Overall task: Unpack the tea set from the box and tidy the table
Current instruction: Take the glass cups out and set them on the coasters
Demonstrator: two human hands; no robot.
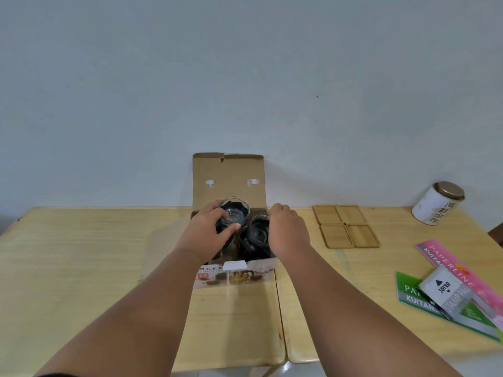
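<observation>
An open cardboard tea-set box (228, 175) stands mid-table with its lid flap upright against the wall. My left hand (206, 232) grips a clear glass cup (234, 210) just above the box's left side. My right hand (287, 231) reaches into the right side, fingers curled over another glass cup (257, 231) that sits in dark packing; whether it grips the cup is hidden. The box's printed front panel (234, 273) faces me.
Several wooden coasters (344, 225) lie in a square right of the box. A white tea tin (438, 204) with a gold lid stands at the far right. Receipt books (460, 268) and a stamp pad box (443, 287) lie at the right edge. A side flap (163, 240) lies flat left.
</observation>
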